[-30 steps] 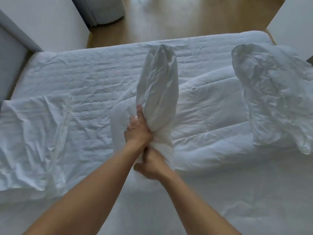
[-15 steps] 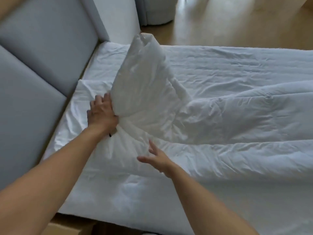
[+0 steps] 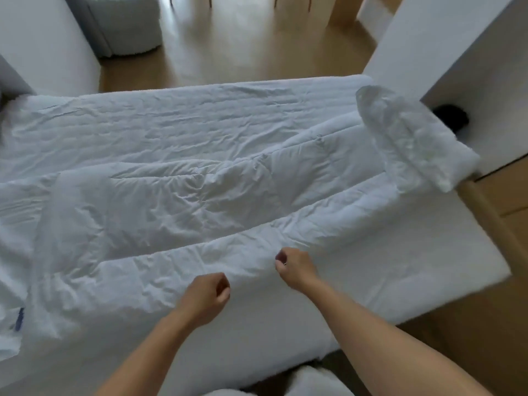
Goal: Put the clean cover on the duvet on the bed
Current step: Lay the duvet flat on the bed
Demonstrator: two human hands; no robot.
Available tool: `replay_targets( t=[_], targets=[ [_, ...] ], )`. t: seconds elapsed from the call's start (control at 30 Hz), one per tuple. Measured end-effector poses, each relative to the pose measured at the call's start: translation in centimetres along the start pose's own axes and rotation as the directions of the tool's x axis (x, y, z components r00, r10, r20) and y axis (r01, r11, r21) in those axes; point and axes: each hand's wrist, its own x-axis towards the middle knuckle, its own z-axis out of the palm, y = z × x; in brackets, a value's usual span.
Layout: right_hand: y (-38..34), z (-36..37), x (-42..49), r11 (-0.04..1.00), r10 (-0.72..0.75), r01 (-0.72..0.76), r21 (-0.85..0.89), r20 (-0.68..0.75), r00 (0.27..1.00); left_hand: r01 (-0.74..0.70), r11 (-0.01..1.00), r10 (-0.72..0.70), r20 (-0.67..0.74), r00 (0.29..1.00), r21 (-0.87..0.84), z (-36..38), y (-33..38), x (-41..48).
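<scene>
Leftmost, the thin duvet cover lies rumpled beside the quilted duvet, which is spread along the mattress. Over the duvet's near edge the left hand is fisted on nothing. The right hand curls too, and I cannot tell whether it pinches fabric. Crumpled white fabric sits at the far-right corner.

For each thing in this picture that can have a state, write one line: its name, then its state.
Duvet: lying flat on the bed, rumpled.
Thin bundle: crumpled, at the bed's far right corner.
Left hand: fingers curled, nothing seen in it.
Right hand: fingers curled at a duvet fold; grip unclear.
</scene>
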Motion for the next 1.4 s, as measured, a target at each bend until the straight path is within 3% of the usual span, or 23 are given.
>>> replay_targets(
  t=[0.13,0.27,0.37,0.5,0.67,0.8,0.97,1.13,1.23,1.37,1.4],
  targets=[
    [10.0,-9.7,-4.4,0.977,0.119,-0.072,0.2,-0.237,0.964,-0.133,0.984,0.127,-0.06,0.99,-0.121,1.4,9.1,0.9],
    [18.3,-16.3,-7.5,0.895,0.178,0.034,0.445,-0.427,0.887,-0.171,0.959,0.144,-0.131,0.981,-0.224,3.2,18.6,2.6],
    [24.6,-20.4,-9.0,0.812,0.208,0.108,0.573,-0.458,0.864,-0.192,0.949,0.154,-0.167,0.974,-0.248,5.7,25.2,3.6],
    [33.1,-25.6,-10.7,0.783,0.195,0.148,0.604,-0.465,0.864,-0.146,0.942,0.109,-0.135,0.985,-0.303,10.4,33.7,5.1],
    [41.7,-32.0,-10.7,0.841,0.173,0.1,0.531,-0.44,0.881,-0.09,0.94,0.082,-0.038,0.996,-0.328,17.3,44.4,8.7],
    [46.7,-35.9,-7.4,0.932,0.097,0.059,0.357,-0.402,0.91,0.024,0.917,0.006,0.074,0.997,-0.397,21.1,52.3,15.7],
    [52.3,-39.1,-0.1,0.99,-0.053,0.09,0.105,-0.307,0.95,0.234,0.796,-0.203,0.118,0.972,-0.559,25.0,60.0,27.9],
    [58.4,-43.9,10.6,0.988,-0.127,0.114,-0.104,-0.122,0.984,0.292,0.637,-0.357,0.063,0.932,-0.713,30.5,66.0,40.4],
    [61.9,-48.7,18.5,0.975,-0.171,0.158,-0.154,-0.079,0.982,0.316,0.609,-0.489,-0.03,0.872,-0.727,33.7,68.4,46.8],
    [65.9,-54.7,29.9,0.943,-0.209,0.161,-0.291,-0.142,0.967,0.468,0.585,-0.694,-0.109,0.712,-0.663,37.2,69.0,53.4],
    [66.7,-55.7,32.5,0.926,-0.209,0.147,-0.348,-0.148,0.967,0.464,0.568,-0.704,-0.109,0.702,-0.679,37.7,69.0,54.4]
  ],
)
